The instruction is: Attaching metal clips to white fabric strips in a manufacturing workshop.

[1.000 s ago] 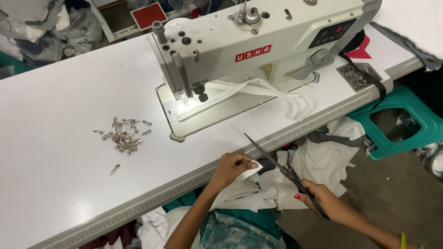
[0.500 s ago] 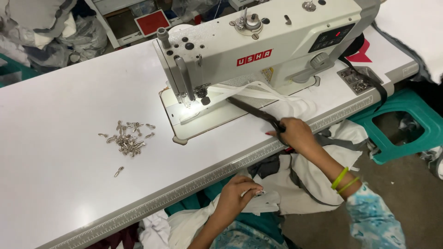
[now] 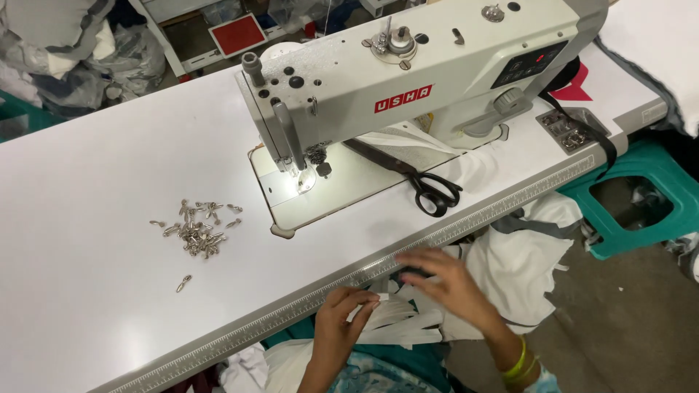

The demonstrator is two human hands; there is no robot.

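My left hand [image 3: 342, 320] grips a bundle of white fabric strips [image 3: 397, 324] just below the table's front edge. My right hand [image 3: 448, 284] hovers flat over the same strips, fingers spread, blurred by motion; whether it touches them I cannot tell. Black-handled scissors [image 3: 415, 178] lie on the bed of the white sewing machine [image 3: 408, 80], blades pointing toward the needle, free of both hands. White fabric [image 3: 466, 164] lies under the machine arm.
A small heap of metal zipper sliders [image 3: 198, 227] sits left of the machine, one stray slider [image 3: 183, 283] nearer me. A ruler strip [image 3: 364, 273] runs along the white table's [image 3: 95, 218] front edge. A teal plastic stool [image 3: 633, 196] stands at right. More white cloth [image 3: 524, 262] hangs below.
My right hand carried the scissors up to the machine bed, let them go there, and came back down to the strips. My left hand has stayed on the strips.
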